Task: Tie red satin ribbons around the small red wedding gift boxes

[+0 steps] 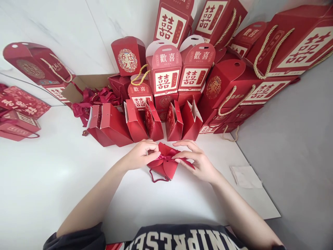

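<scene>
A small red gift box (165, 169) sits on the white table in front of me, with a dark red cord handle (157, 180) hanging out at its near side. Across its top lies a satin ribbon (167, 157) tied in a bow. My left hand (144, 153) pinches the ribbon's left loop between thumb and curled fingers. At the bow's other side, my right hand (196, 160) has thumb and fingertips closed on the ribbon, its index finger stretched over the box. A ribbon tail (189, 164) trails out beneath the right fingers.
Open red gift boxes (117, 125) stand in a row just beyond my hands. Behind them, an open carton (91, 81) holds loose ribbons (101, 96). Stacked red boxes with rope handles (229, 86) rise at the right. A white tissue (246, 176) lies near the table's right edge.
</scene>
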Action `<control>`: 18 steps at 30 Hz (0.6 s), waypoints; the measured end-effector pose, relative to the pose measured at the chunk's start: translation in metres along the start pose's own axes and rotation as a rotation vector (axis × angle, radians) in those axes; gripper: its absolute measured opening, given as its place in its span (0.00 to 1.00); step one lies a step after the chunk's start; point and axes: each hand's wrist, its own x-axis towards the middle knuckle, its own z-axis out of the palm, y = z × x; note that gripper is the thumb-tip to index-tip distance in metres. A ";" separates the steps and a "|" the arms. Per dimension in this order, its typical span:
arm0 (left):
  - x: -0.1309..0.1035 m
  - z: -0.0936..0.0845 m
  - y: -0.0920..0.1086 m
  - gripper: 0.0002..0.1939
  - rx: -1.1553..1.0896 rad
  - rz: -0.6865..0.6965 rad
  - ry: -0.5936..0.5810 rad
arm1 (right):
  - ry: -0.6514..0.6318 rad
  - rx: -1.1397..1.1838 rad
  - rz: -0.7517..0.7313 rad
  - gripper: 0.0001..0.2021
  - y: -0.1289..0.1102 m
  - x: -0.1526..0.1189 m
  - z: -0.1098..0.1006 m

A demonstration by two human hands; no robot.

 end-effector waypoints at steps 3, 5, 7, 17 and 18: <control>0.001 0.001 -0.006 0.17 -0.061 -0.012 0.015 | 0.039 0.006 0.013 0.07 0.003 -0.003 0.000; 0.000 0.001 -0.007 0.18 -0.071 -0.003 -0.002 | 0.090 0.000 0.030 0.06 0.004 -0.003 0.001; -0.001 0.001 -0.007 0.17 -0.094 0.008 -0.021 | 0.130 -0.016 0.031 0.04 0.002 -0.003 0.001; 0.005 0.003 -0.010 0.24 0.010 0.021 0.045 | 0.113 -0.184 -0.255 0.06 -0.039 -0.004 0.019; 0.005 0.003 -0.009 0.24 0.037 0.018 0.032 | 0.114 -0.204 -0.280 0.06 -0.043 -0.004 0.024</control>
